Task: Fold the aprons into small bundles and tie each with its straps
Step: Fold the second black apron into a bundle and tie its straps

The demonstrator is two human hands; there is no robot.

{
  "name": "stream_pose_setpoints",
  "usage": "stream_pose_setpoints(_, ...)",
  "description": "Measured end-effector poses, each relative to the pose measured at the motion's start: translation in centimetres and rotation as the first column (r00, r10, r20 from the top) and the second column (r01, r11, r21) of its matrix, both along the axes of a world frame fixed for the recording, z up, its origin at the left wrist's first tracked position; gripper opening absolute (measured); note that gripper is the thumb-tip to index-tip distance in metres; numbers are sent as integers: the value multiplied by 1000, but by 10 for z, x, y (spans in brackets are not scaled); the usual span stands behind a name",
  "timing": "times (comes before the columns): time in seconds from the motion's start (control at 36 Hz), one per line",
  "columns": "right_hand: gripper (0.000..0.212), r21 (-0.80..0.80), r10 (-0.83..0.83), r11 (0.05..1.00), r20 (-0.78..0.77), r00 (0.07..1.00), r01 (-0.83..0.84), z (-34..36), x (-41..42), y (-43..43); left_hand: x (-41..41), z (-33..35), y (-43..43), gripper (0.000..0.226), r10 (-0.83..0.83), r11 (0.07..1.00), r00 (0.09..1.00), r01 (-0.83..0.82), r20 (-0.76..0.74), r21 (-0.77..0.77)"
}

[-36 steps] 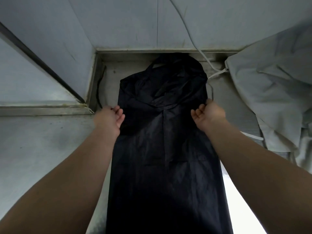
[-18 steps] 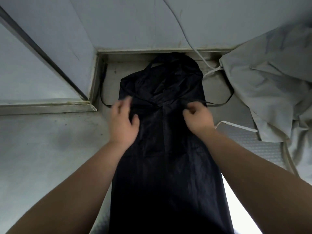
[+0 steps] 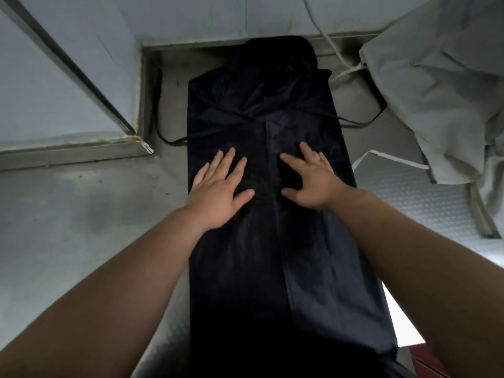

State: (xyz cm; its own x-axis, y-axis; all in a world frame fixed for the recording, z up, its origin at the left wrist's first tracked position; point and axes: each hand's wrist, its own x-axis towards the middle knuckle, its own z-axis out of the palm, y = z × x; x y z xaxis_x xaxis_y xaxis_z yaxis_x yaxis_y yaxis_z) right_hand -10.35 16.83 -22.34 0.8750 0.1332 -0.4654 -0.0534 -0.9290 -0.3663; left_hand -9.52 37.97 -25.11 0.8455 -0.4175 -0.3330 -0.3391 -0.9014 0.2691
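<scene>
The black apron (image 3: 286, 268) lies on the steel counter (image 3: 81, 227) as a long, narrow strip, its sides folded in to meet along a centre line. Its thin, slightly shiny cloth creases easily. Midway up, the left hand (image 3: 218, 192) and right hand (image 3: 311, 184) press flat on either side of that line, fingers spread and straight, gripping nothing. To do this well, I would smooth outward from the centre so the edges run parallel and no air is trapped before rolling. The thin black straps (image 3: 362, 122) trail out on both sides; best left free for tying. Farther right, a rumpled pale grey cloth (image 3: 436, 77) slumps against the wall (image 3: 191, 15).
</scene>
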Motion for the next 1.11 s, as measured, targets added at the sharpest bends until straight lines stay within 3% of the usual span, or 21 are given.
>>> stream_pose_setpoints(0.11,79,-70,-44,996,182,982,58,1,3,1,5,0,2,66,26,999,994,-29,108,33)
stream_pose_setpoints(0.17,61,-170,4,984,270,963,43,-1,-7,5,-6,-1,3,56,57,998,969,-50,241,-33)
stream_pose_setpoints(0.22,43,-176,28,984,257,966,19,-4,-23,10,-21,-2,4,39,100,985,945,-51,312,-162)
stream_pose_setpoints(0.33,35,-68,6,998,222,975,10,-8,-66,10,-60,-3,3,28,120,951,956,-34,268,-307)
stream_pose_setpoints(0.5,38,-96,126,990,232,965,-106,-3,-124,1,-126,4,5,30,187,949,960,-122,209,-290)
stream_pose_setpoints(0.69,37,-111,164,984,220,962,-142,-5,-205,-2,-220,-4,8,26,221,947,935,-138,278,-289)
stream_pose_setpoints(0.86,59,-120,270,961,193,943,-251,-5,-251,2,-271,-5,13,56,108,985,952,-64,285,-157)
stream_pose_setpoints(1.0,97,-320,406,876,85,910,-360,-13,-268,5,-292,-14,21,98,-114,993,946,95,304,76)
stream_pose_setpoints(1.11,88,-488,452,799,105,886,-350,-20,-276,10,-294,-21,15,99,-92,994,883,50,461,102)
